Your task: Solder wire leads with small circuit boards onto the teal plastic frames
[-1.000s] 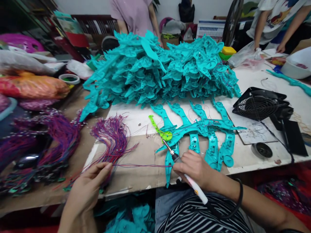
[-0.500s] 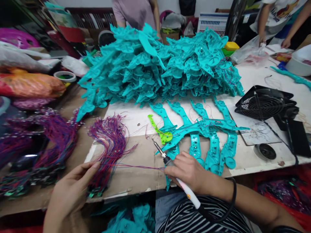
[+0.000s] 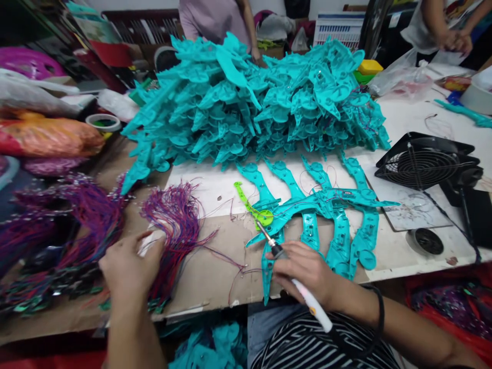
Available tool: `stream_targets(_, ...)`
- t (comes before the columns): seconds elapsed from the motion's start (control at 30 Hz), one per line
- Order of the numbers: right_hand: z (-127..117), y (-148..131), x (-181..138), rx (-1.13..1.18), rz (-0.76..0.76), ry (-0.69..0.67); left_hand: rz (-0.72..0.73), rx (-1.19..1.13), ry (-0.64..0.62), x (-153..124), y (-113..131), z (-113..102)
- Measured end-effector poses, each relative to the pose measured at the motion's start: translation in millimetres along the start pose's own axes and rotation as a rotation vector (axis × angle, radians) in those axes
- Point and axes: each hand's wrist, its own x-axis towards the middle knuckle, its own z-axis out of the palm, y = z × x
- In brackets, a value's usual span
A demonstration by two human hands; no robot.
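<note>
My right hand (image 3: 303, 266) is wrapped round a soldering iron (image 3: 303, 294) with a white and grey handle. Its metal tip points up and left, at the lower edge of a lime-green plastic piece (image 3: 264, 217). That piece lies against a turquoise plastic skeleton-like body (image 3: 295, 211) with several leg parts around it and thin wires along it. At the left edge of a bundle of red, blue and purple wires (image 3: 179, 215) is my left hand (image 3: 130, 266), thumb and fingers apart, fingertips partly hidden. Loose wires (image 3: 234, 261) lie between both hands.
Turquoise parts (image 3: 246, 102) are heaped across the back. A black fan (image 3: 418, 161) stands right, beside a small round tin (image 3: 426, 241). More wire bundles (image 3: 88, 220) lie left. A co-worker's hands (image 3: 455, 41) are at the far right; another person (image 3: 215, 20) stands behind the heap.
My left hand has moved right and turned over towards the wire bundle. The iron's tip has shifted right, onto or near the lime-green piece. The wires once stretched between my hands now lie loose.
</note>
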Motion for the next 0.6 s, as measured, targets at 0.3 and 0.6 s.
stream_targets(0.3,-40,14,-29,-0.074,0.182,0.084,0.462,0.017,-0.204,-9,120,72)
stream_targets(0.6,-78,28,-58,-0.184,0.268,0.221,0.283,-0.149,-0.436,2,170,91)
